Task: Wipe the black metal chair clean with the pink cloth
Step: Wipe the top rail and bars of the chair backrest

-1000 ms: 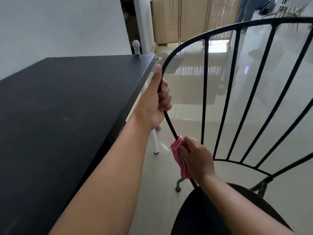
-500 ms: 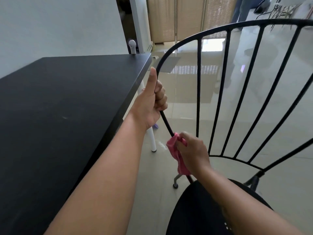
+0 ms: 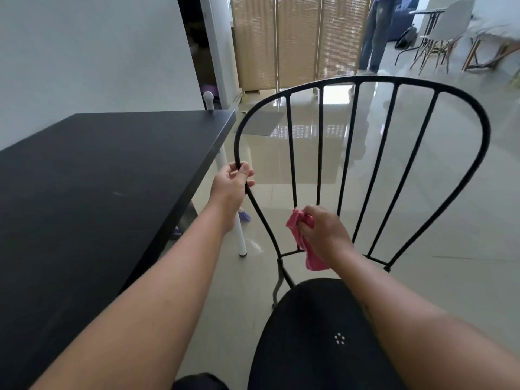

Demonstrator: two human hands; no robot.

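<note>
Beside the black worktop, the curved left rail of the black metal chair is gripped by the left hand, while the pink cloth is held bunched in the right hand low against the back bars, above the seat.

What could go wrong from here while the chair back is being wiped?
1. The loose tail of the pink cloth hangs by the lower crossbar and may snag there.
2. The left hand grips the chair frame; the patch under it could go unwiped.
3. The chair stands near the black table on a glossy floor; a hard push by the right hand might slide it into the table.
</note>
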